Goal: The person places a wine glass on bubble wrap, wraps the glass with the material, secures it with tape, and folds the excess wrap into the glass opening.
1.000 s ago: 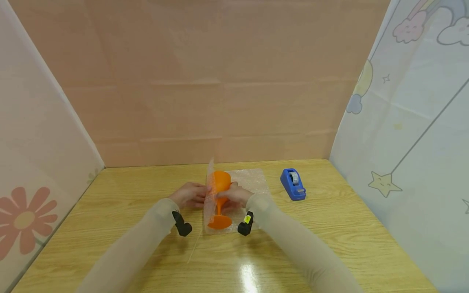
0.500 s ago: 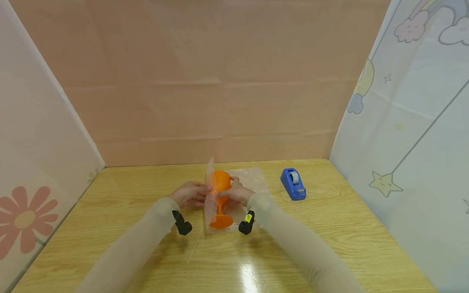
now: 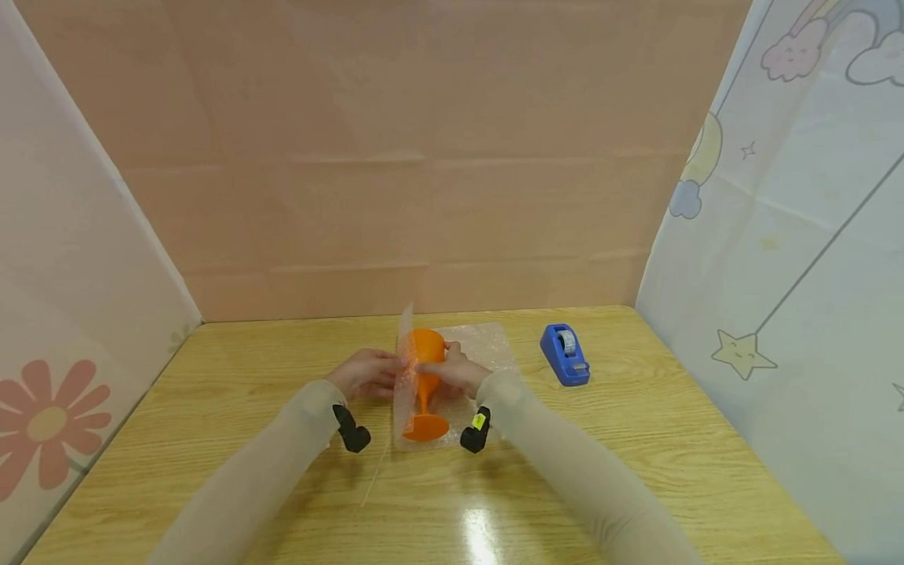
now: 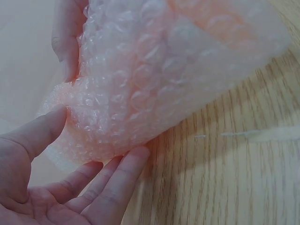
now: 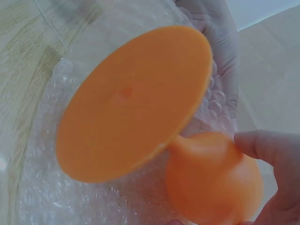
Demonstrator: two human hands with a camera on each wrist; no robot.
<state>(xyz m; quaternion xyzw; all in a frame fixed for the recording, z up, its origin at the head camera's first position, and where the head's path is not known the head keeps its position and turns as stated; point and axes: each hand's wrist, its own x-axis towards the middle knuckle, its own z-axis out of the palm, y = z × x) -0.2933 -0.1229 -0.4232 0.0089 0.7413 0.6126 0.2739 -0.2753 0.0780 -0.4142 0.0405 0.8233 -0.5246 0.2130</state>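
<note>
An orange goblet (image 3: 428, 349) lies on its side on a sheet of bubble wrap (image 3: 487, 345), its round foot (image 5: 136, 103) toward the person. My right hand (image 3: 459, 372) grips the bowl from the right, its thumb (image 5: 255, 144) on the orange surface. The left edge of the bubble wrap stands folded up along the goblet's left side. My left hand (image 3: 367, 372) holds that raised flap, thumb on one face and fingers (image 4: 117, 187) beneath, as the left wrist view shows. Part of the goblet is hidden behind the wrap.
A blue tape dispenser (image 3: 565, 357) with a roll of tape stands at the right rear of the wooden table (image 3: 636, 439). A thin pale strip (image 3: 376, 475) lies in front of the wrap. Covered panels rise at the back and both sides.
Over the last second the goblet has turned slightly, its foot shifting a little right and back. My right hand has shifted slightly on the bowl; the left hand has hardly moved.
</note>
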